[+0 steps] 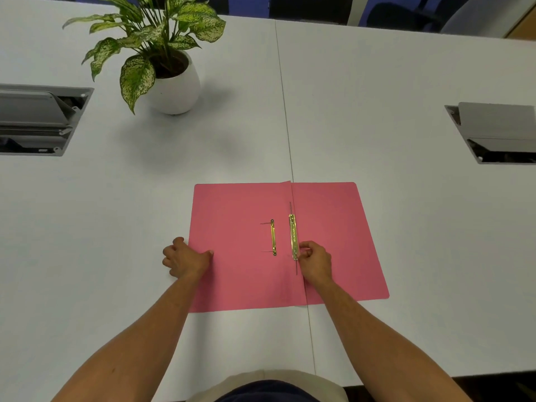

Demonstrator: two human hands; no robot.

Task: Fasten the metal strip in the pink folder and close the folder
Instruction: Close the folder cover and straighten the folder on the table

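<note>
The pink folder (246, 256) lies open and flat on the white table (377, 111). The right hand (314, 261) rests on it just right of the fold, fingers curled in and pinching the near end of the long metal strip (293, 240), which runs away from the hand along the fold. A shorter brass clasp (273, 237) with 2 thin prongs sits just left of it. The left hand (185, 258), loosely curled, presses the folder's left edge. A potted plant (162, 53) stands far beyond the left hand.
</note>
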